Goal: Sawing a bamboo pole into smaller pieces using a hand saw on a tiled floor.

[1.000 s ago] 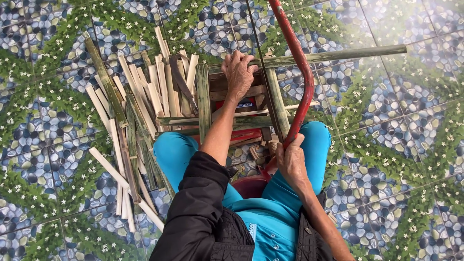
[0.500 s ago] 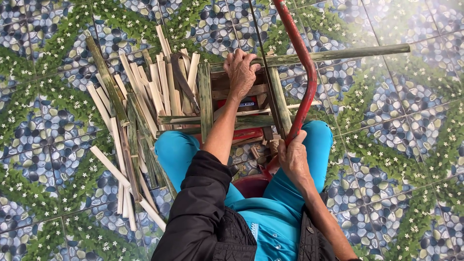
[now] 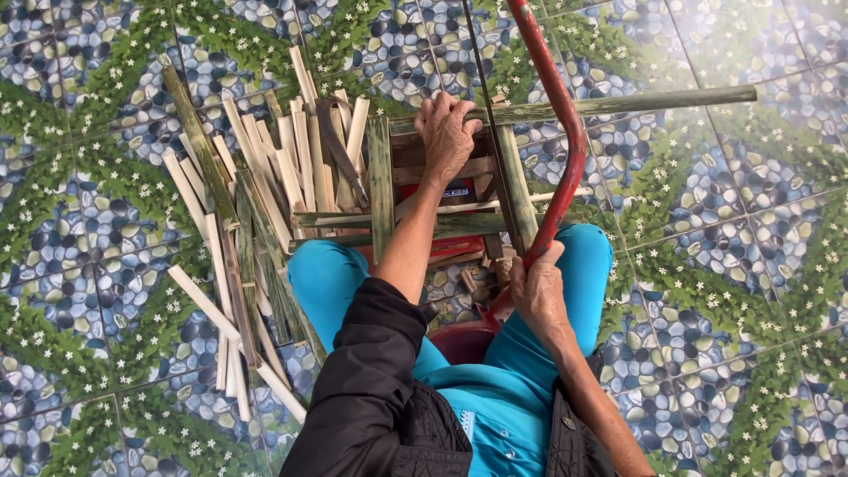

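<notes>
My left hand [image 3: 447, 132] presses down on a long green bamboo pole [image 3: 618, 104] where it lies across a frame of bamboo slats [image 3: 382, 185]. My right hand [image 3: 537, 287] grips the handle end of a red bow saw [image 3: 565, 141], whose curved frame and thin blade run up and away over the pole. I sit with my knees in turquoise trousers [image 3: 318, 274] on either side of the frame.
Several split bamboo strips [image 3: 256, 177] lie fanned out on the patterned pebble-and-leaf tile floor [image 3: 724, 265] to the left. A dark curved blade tool [image 3: 340, 146] rests on the strips. A red stool [image 3: 464, 340] sits under me.
The saw and my right hand have shifted slightly; my left hand stays pressed on the pole in the same place.
</notes>
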